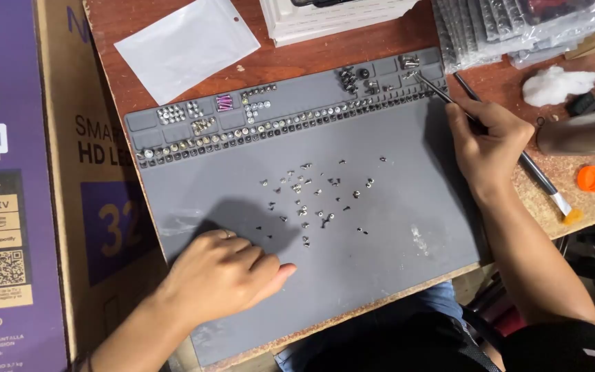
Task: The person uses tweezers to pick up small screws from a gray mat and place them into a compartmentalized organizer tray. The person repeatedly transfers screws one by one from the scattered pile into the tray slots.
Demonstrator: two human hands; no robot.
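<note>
The right hand (pixel 487 141) pinches thin tweezers (pixel 435 89), tips over a small tray pocket at the grey mat's (pixel 380 234) far right. The left hand (pixel 225 272) rests loosely curled, holding nothing, near loose screws (pixel 311 200). A nudge there could likely scatter them off the surface.

Even overhead light, perhaps slightly soft

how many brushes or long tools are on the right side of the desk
2. Tweezers are held in the right hand, tips at the mat's top-right tray. A brush lies on the desk under that hand. More may be hidden beneath the bags.
</note>
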